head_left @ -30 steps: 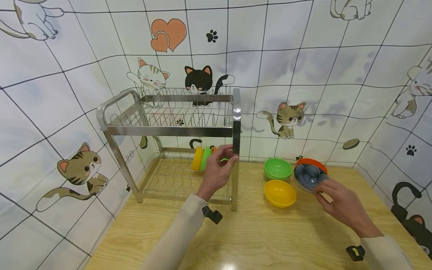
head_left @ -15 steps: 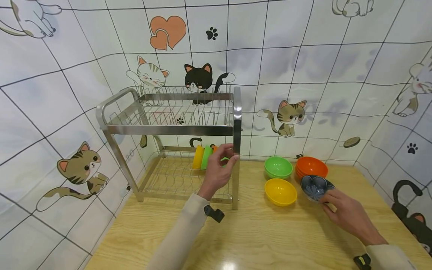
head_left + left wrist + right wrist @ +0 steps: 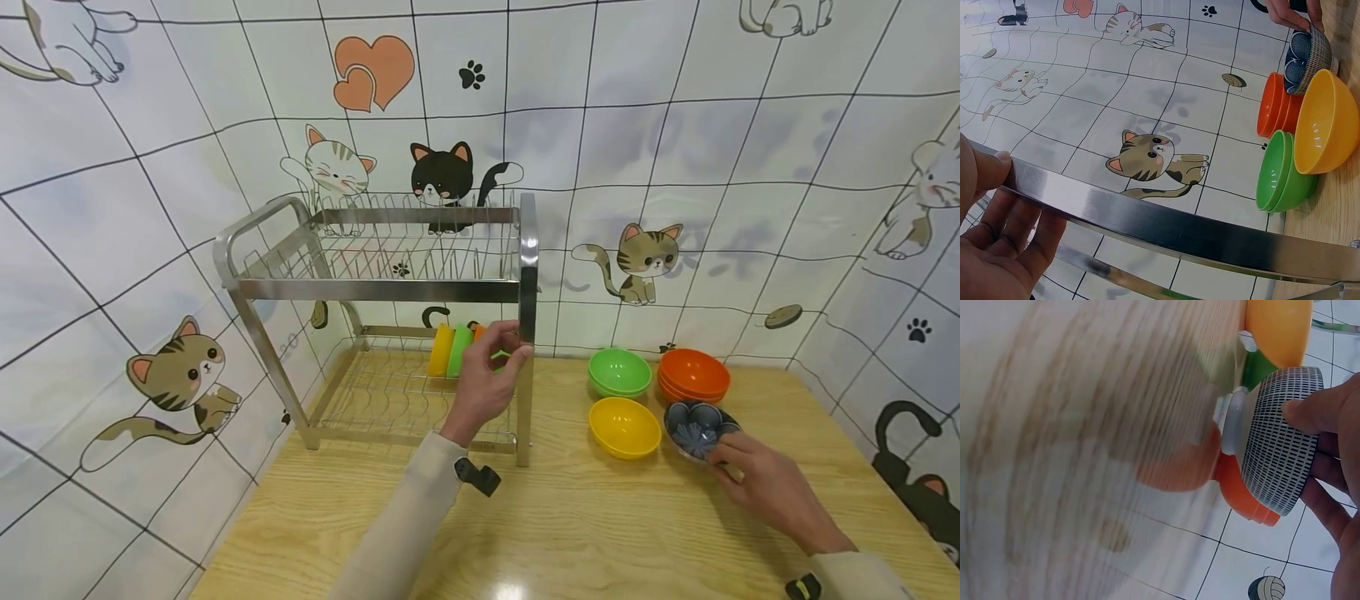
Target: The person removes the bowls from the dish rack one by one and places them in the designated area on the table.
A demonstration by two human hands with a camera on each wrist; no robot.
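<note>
Left hand [image 3: 486, 382]: I grip the rack [image 3: 382, 290], likely steadying it.
Right hand [image 3: 767, 487]: four o'clock; I pinch the blue bowl [image 3: 693, 432], likely leaving its foot free.

Wood-grain table [image 3: 585, 517] seen at bottom, metal rack [image 3: 382, 290] set left of centre, green bowls [image 3: 619, 372], orange bowls [image 3: 694, 373], yellow bowl [image 3: 625, 428] placed at right.

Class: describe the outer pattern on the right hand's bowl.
Bowl: dark dashes on white; best in right wrist view.
</note>
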